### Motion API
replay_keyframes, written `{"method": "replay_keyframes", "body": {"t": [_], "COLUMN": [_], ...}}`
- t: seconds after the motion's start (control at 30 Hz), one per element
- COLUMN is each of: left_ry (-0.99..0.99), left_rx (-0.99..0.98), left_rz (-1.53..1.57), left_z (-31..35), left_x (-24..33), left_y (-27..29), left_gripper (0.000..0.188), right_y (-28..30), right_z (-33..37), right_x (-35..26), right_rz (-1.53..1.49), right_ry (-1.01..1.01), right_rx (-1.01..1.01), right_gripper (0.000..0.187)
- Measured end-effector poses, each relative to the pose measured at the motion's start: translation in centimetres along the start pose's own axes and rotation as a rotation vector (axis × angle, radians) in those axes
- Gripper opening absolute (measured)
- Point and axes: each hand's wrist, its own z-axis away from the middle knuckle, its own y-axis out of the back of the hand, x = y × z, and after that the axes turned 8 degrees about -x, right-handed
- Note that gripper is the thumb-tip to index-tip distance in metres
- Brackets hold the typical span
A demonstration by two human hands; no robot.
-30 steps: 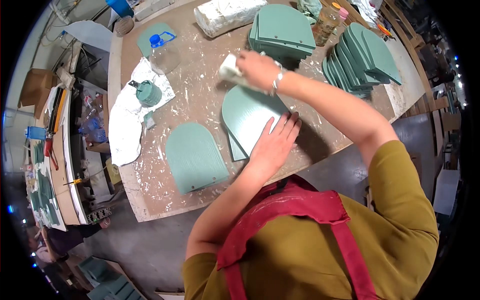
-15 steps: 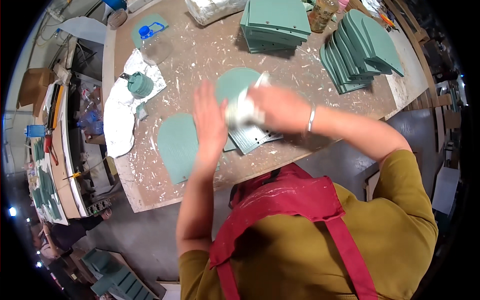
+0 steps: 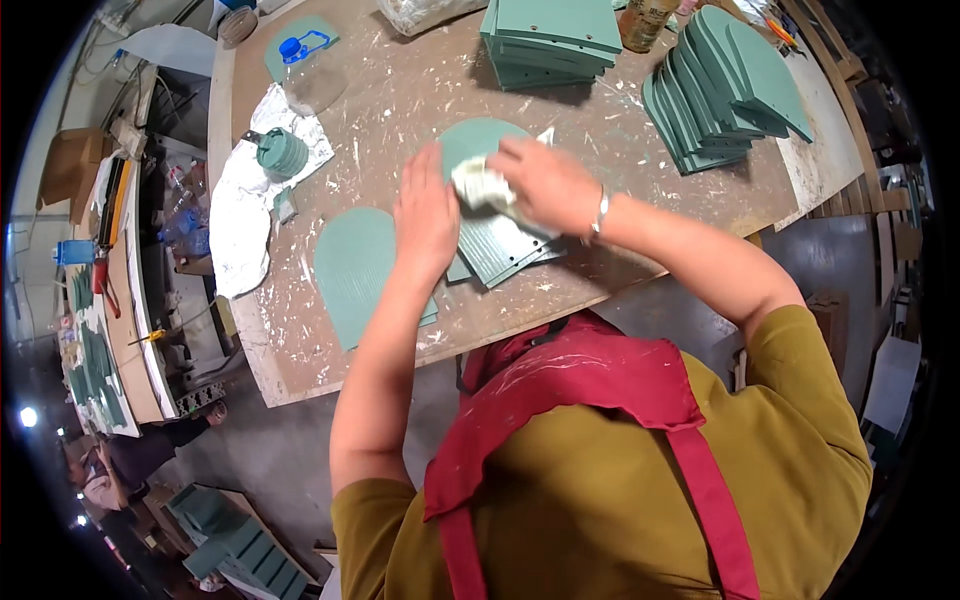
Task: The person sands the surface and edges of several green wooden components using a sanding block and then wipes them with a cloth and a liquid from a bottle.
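A green round-topped panel [image 3: 500, 250] with small holes along its straight edge lies before me on the worktable, over at least one more panel. Stretched flat, my left hand [image 3: 427, 212] rests along its left edge, thumb side toward the panel. Bunched under the fingers of my right hand [image 3: 552, 187] is a whitish cloth [image 3: 484, 186], pressed on the panel's face; this hand is slightly blurred. Left of my left forearm lies another round-topped green panel [image 3: 358, 265], partly covering something green.
Stacks of green panels [image 3: 550, 30] [image 3: 715, 95] stand at the far side. On the left are a white cloth [image 3: 238, 225], a green ribbed container [image 3: 281, 153] and a clear jug [image 3: 315, 85] with a blue cap. A bottle [image 3: 645, 22] stands between the stacks. Another person [image 3: 125, 475] is at lower left.
My right hand has shifted slightly with the cloth over the panel. My left hand stays at the panel's edge. The whole view has shifted a little.
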Motion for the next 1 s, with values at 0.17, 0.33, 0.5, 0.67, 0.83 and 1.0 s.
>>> {"method": "replay_keyframes", "body": {"t": [0.17,0.33,0.5,0.67,0.83,1.0], "left_ry": [0.050,0.034,-0.074,-0.051,0.003,-0.177], "left_rx": [0.023,0.025,0.062,0.002,-0.189,-0.087], "left_rz": [0.007,0.043,0.068,-0.516,-0.344,-0.587], "left_z": [-0.2,0.2,-0.7,-0.3,2.1,4.7], "left_x": [-0.8,-0.1,-3.4,3.8,12.1,10.5], "left_y": [-1.2,-0.8,-2.2,1.3,-3.4,-6.6], "left_gripper": [0.048,0.052,0.051,0.059,0.089,0.078], "right_y": [-3.0,-1.1,-3.0,0.8,6.1,4.3], "right_z": [3.7,5.7,3.0,9.5,9.0,4.3], "right_x": [-6.1,-6.4,-5.4,-2.0,5.9,4.8], "right_rz": [0.040,-0.175,-0.103,-0.452,-0.637,-0.182], "right_ry": [0.117,0.070,0.141,-0.124,-0.492,0.018], "right_rx": [-0.050,-0.094,0.159,-0.250,0.248,0.184], "right_gripper": [0.025,0.024,0.021,0.023,0.027,0.023]}}
